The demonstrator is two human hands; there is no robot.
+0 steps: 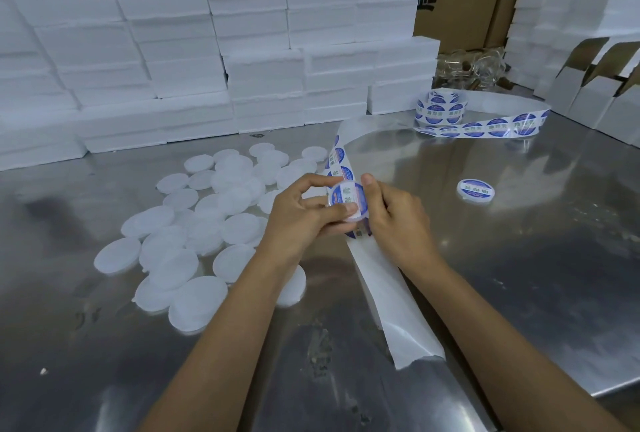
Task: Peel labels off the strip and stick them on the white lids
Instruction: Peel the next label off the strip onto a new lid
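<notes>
Two hands meet over the middle of a steel table [519,258], holding one white lid [349,201] with a blue label on its top. The left hand [301,213] pinches the lid between thumb and fingers; the right hand [398,220] curls around its right edge. The label strip [377,279] passes beneath them, running to a far-right roll [440,107]. Unlabelled lids [194,234] lie scattered left; one labelled lid [475,190] sits right. Foam boxes [207,50] are stacked far behind.

Loose lids [194,223] left of strip [377,279], 1 labelled lid [475,191] right, on table [519,258]
</notes>
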